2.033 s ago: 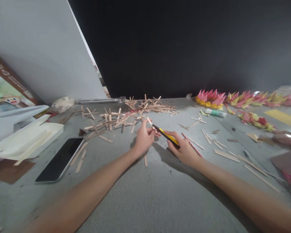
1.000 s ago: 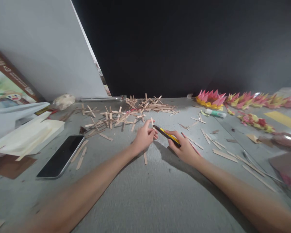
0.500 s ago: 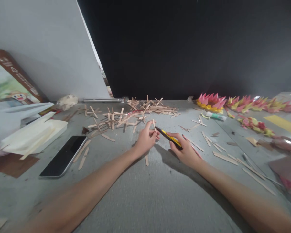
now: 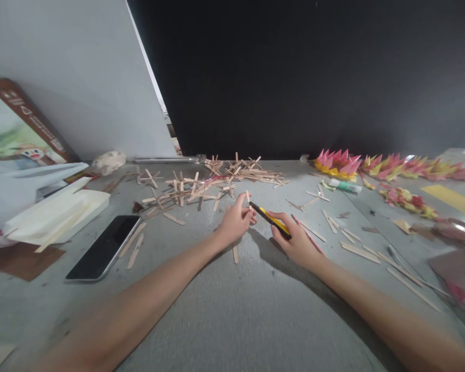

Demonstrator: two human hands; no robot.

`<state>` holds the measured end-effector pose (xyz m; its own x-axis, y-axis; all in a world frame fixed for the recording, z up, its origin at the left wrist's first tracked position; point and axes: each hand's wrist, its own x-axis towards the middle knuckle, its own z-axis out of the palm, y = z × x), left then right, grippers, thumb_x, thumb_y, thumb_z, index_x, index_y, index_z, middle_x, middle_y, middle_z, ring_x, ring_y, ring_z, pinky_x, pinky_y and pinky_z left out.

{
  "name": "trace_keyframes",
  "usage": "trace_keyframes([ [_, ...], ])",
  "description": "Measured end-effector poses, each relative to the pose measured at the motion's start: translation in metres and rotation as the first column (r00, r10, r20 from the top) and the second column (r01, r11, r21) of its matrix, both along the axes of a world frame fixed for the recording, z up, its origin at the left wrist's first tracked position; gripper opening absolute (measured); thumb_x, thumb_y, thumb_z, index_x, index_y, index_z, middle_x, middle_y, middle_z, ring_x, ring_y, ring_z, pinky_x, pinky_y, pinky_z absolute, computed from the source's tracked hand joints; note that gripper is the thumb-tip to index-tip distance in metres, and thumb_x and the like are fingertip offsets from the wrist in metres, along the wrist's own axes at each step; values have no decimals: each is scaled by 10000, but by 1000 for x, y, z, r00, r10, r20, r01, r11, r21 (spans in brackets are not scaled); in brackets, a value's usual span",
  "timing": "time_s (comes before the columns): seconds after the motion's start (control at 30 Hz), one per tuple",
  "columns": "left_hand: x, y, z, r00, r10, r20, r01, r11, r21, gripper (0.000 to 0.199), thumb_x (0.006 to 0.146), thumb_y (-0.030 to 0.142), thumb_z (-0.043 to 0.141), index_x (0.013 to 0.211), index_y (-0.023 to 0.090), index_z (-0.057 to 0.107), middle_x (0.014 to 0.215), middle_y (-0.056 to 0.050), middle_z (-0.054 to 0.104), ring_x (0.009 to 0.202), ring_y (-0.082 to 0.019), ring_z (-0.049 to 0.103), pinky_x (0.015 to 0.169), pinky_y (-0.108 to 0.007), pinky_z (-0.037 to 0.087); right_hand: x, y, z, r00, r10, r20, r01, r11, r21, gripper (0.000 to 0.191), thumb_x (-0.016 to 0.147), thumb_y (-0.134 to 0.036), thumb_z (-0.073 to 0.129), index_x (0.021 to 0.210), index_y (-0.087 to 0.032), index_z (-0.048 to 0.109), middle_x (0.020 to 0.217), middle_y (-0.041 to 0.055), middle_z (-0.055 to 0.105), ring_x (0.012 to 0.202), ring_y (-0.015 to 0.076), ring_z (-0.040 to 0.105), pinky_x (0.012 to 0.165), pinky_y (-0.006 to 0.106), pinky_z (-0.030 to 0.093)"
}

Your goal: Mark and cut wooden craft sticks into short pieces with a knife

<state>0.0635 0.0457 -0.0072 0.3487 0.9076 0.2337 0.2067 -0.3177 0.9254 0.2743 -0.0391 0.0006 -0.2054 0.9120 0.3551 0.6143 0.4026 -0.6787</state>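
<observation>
Between the fingers of my left hand [image 4: 235, 221] a small wooden craft stick [image 4: 248, 197] is held nearly upright. My right hand [image 4: 292, 237] grips a yellow and black utility knife [image 4: 273, 219], its tip pointing left and meeting the stick. I cannot make out the blade itself. Partly behind my left forearm, another craft stick [image 4: 235, 254] lies on the table. A pile of loose and crossed craft sticks [image 4: 251, 170] spreads beyond my hands. A thin red stick [image 4: 313, 242] lies beside my right wrist.
To the left are a phone [image 4: 104, 248] and a pale open tray [image 4: 89, 206]. On the right lie a glue stick [image 4: 344, 186], pink and yellow folded paper pieces [image 4: 337, 164], several loose sticks [image 4: 360, 253] and a tape roll [image 4: 455, 229]. A black panel [image 4: 294, 77] stands behind.
Both hands stay almost in place, with the knife tip still at the craft stick. The view has shifted very slightly.
</observation>
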Motion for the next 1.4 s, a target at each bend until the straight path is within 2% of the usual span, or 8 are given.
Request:
trace_keyframes([
  [0.2,5,-4,6,976,-28,216,53,993,-109,466,950,327,652,1327,199,409,762,-6,748,657,-214,785,664,-322,635,-3,0,4,1000,-3,-29,3,1000,-11,397,1037,-359,508,1401,-230,600,1317,111,741,1009,239,743,791,314,555],
  [0.5,2,-1,0,998,-20,59,22,999,-34,460,972,302,609,1389,203,444,778,0,750,604,-182,762,577,-252,576,-1,1,1,1000,-1,-13,0,1000,-8,390,1042,-335,497,1404,-230,597,1259,108,766,947,234,743,816,332,559],
  [0.6,3,-1,2,995,-18,102,24,998,-57,444,970,308,625,1367,205,454,770,-2,751,617,-189,771,595,-260,590,-2,1,2,1000,2,-23,-2,1000,14,383,1041,-337,500,1391,-223,605,1259,109,766,912,227,742,840,346,566],
  [0.83,6,0,2,979,-21,205,44,993,-106,455,946,308,649,1325,197,424,728,13,732,624,-222,783,608,-309,632,-4,1,1,1000,-14,5,14,1000,5,402,1055,-345,480,1422,-225,592,1351,134,726,1020,254,744,834,341,556],
  [0.93,6,3,-3,984,-15,180,30,996,-81,441,949,287,633,1328,201,424,761,10,734,621,-206,779,599,-285,621,-3,1,1,1000,-10,8,11,1000,-20,408,1057,-355,476,1429,-228,584,1344,128,728,997,250,744,796,329,549],
  [1.07,6,5,-7,990,-19,143,27,998,-55,456,971,266,592,1385,198,413,778,9,733,637,-189,774,607,-267,608,-3,1,5,1000,-8,1,8,999,-54,429,1052,-371,489,1442,-214,578,1193,119,771,895,235,732,752,315,534],
  [1.2,7,4,-3,999,23,-23,-22,999,36,492,991,177,519,1472,183,415,811,-9,743,654,-150,743,640,-236,574,-3,1,6,999,-23,-23,22,998,-59,425,1042,-369,499,1418,-191,588,1042,92,777,763,208,684,730,315,524],
  [1.4,4,2,-1,973,78,-216,-31,977,211,556,1002,111,419,1557,139,383,910,-51,733,652,-130,662,665,-241,515,-1,4,7,999,-17,-37,15,999,-52,407,1039,-368,500,1397,-210,615,979,72,759,857,228,700,823,339,531],
])
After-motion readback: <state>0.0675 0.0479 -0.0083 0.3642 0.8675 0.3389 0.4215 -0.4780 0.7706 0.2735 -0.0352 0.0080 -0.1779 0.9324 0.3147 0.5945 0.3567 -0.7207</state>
